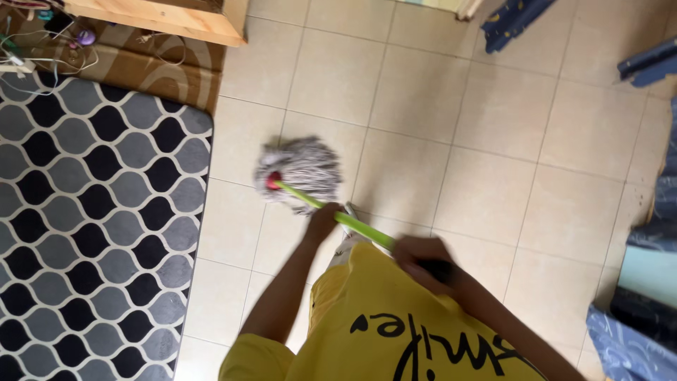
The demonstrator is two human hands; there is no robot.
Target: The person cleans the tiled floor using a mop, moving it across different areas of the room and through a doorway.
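Mop (300,169) rests on tiled floor (493,141) right of rug (92,197); left hand (323,220) and right hand (419,259) both grip its green handle (331,212) closed

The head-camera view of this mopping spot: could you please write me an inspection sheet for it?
Surface: pale tiled floor, bare around the mop.
Job's things: string mop head resting on the tiles; green handle slanting up toward the person.
Clutter: small items on the brown mat, too blurred to name.
Hands: left hand grips the handle lower down; right hand grips it at the upper end.
Cables: thin white cords lying on the brown mat.
Surroundings: black-and-grey patterned rug at left, wooden furniture edge at top, blue fabric at right.
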